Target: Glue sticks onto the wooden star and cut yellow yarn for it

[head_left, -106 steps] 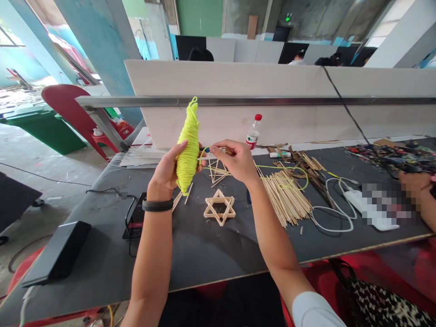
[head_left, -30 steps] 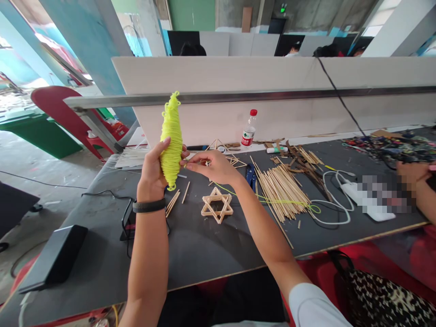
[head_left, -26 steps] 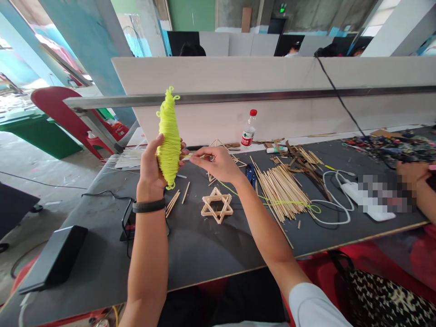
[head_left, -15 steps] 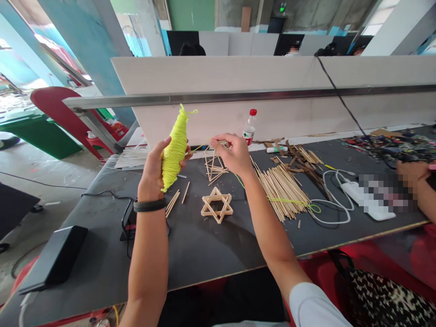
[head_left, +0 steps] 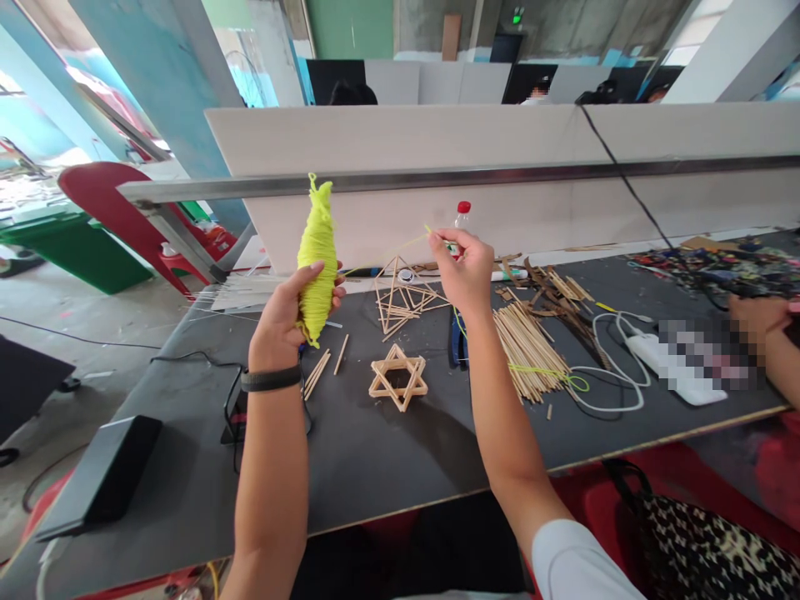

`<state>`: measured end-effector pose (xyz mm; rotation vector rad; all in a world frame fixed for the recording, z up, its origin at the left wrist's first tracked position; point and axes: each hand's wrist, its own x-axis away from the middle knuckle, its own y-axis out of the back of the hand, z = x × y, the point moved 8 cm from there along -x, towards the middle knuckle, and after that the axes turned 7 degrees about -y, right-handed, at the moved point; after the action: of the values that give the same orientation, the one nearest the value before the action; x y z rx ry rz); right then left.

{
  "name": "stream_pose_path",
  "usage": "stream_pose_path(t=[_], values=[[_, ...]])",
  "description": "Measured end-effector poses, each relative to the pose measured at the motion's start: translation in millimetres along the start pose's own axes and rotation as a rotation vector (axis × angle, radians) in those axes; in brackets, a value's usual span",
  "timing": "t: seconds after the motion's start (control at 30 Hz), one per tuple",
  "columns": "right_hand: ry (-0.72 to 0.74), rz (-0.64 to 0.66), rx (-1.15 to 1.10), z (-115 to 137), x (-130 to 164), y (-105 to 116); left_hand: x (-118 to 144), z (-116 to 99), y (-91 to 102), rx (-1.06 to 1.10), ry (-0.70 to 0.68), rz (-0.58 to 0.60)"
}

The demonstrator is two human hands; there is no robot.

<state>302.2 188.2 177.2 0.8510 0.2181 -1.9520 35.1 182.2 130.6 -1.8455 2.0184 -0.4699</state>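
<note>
Yarn bundle [head_left: 317,262] stands upright in left hand [head_left: 281,321], fingers wrapped tight around it, above table [head_left: 375,467]. Right hand [head_left: 459,271] pinches loose yarn strand [head_left: 387,252], pulled out to side. Best keep strand tight, bundle steady, clear of stick star [head_left: 398,383].

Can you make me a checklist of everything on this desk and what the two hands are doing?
Surface: dark table, long.
Job's things: yellow yarn bundle, upright; yarn strand stretched from it.
Clutter: stick star, stick pile, stick frame, bottle partly hidden.
Fingers: left hand grips the bundle; right hand pinches the strand.
Cables: white cable looped; black cable over the divider.
Surroundings: white divider, red chair.
</note>
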Motion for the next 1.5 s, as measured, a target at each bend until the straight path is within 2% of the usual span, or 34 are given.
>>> stream_pose_path(t=[0.07,0.17,0.27,0.33,0.43,0.57,0.77,0.87,0.97,1.23,1.37,1.5], values=[[-0.014,0.005,0.043,-6.9,-3.5,5.4,0.1,-3.1,3.5,-0.009,-0.022,-0.050],[-0.061,0.127,0.101,-18.3,-6.5,3.8,-0.3,-7.7,8.7,-0.031,-0.057,-0.100],[-0.098,0.249,0.140,-19.8,-3.5,-3.7,-0.8,-10.8,8.4,-0.089,-0.097,-0.069],[-0.080,0.288,0.136,-10.4,1.0,-9.4,-0.6,-10.1,7.4,-0.132,-0.108,-0.051],[-0.024,0.395,0.057,11.7,12.8,-25.5,0.1,-6.8,5.7,-0.180,-0.111,-0.053],[-0.033,0.638,-0.104,31.2,36.1,-58.3,1.2,-0.3,-2.1,-0.215,-0.087,-0.005],[-0.079,0.822,-0.217,35.5,59.0,-93.6,1.2,3.4,-0.9,-0.280,-0.086,0.010],[-0.093,0.898,-0.238,36.5,67.7,-103.7,1.3,4.1,-2.6,-0.332,-0.089,0.084],[-0.110,0.940,-0.251,37.5,74.0,-109.9,3.0,2.6,-3.8,-0.379,-0.090,0.130],[-0.110,0.950,-0.287,35.7,77.3,-116.7,4.4,-5.3,-1.0,-0.392,-0.134,0.097],[-0.172,0.973,-0.356,31.9,80.3,-122.2,8.5,-10.7,-6.0,-0.419,-0.138,0.099],[-0.232,0.977,-0.402,28.5,80.2,-123.8,13.9,-22.5,-2.0,-0.573,-0.185,-0.028]])
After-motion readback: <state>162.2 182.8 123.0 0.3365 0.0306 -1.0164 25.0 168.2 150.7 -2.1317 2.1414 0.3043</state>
